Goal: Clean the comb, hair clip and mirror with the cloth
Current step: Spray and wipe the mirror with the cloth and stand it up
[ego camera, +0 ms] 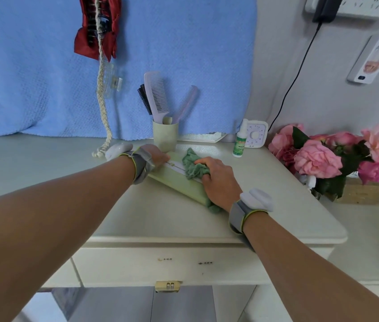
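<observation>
Dresser (276, 217): right hand (221, 182) grips cloth (193, 167) atop mirror (174, 176); left hand (157, 155) holds end.

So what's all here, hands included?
pale green folded mirror: one, green, flat on table
crumpled green cloth: one, green, on the mirror
lilac plastic combs: two, lilac, in cup
black bristle brush: one, black, in cup
pale green cup: one, green, behind mirror
clear plastic hair clip: one, clear, on cord
cream braided cord: one, cream, against towel
blue towel: one, blue, backdrop
white spray bottle: one, white, right of cup
pink roses: several, pink, right edge
white table: one, white, under everything
left hand: one, holds mirror's far end
right hand: one, grips cloth on mirror
</observation>
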A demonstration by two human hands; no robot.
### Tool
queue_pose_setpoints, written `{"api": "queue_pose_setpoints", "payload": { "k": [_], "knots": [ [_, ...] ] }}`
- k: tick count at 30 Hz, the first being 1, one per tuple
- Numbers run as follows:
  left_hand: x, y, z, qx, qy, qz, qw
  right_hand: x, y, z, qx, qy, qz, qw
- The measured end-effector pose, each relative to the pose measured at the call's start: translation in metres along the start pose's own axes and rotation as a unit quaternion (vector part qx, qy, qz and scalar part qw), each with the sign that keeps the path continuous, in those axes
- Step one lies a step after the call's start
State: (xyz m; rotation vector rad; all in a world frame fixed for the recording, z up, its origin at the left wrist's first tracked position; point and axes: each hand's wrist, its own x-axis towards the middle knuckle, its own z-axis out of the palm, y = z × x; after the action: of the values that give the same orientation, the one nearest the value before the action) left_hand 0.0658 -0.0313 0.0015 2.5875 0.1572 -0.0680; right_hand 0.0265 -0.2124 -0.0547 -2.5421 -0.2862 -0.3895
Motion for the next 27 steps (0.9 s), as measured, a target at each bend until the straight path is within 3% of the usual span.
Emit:
{"api": "queue_pose_setpoints", "payload": {
  "k": [4,6,10,13,19,24,27],
  "knots": [
    [-0.002,-0.002,-0.002,-0.250,-0.028,-0.030,0.967,0.006,0.004,0.002,0.030,0.045,-0.016,0.998],
    [-0.003,-0.009,-0.002,-0.300,-0.017,0.001,0.954,0.010,0.005,0.002,0.034,0.071,-0.017,0.997],
    [-0.013,-0.029,0.014,-0.260,0.071,0.101,0.958,0.023,0.001,0.004,0.012,0.111,-0.010,0.994],
    [-0.012,-0.037,0.027,-0.243,0.142,0.127,0.951,0.037,-0.020,0.008,-0.026,0.115,0.000,0.993],
    [-0.010,-0.040,0.030,-0.281,0.157,0.158,0.934,0.040,-0.080,0.040,0.007,0.062,-0.166,0.984],
    [-0.006,-0.042,0.029,-0.242,0.151,0.153,0.946,0.045,-0.059,0.034,-0.065,0.074,-0.172,0.980],
    [-0.008,-0.043,0.029,-0.242,0.159,0.141,0.947,0.049,-0.040,0.023,-0.096,0.095,-0.091,0.987]
  ]
}}
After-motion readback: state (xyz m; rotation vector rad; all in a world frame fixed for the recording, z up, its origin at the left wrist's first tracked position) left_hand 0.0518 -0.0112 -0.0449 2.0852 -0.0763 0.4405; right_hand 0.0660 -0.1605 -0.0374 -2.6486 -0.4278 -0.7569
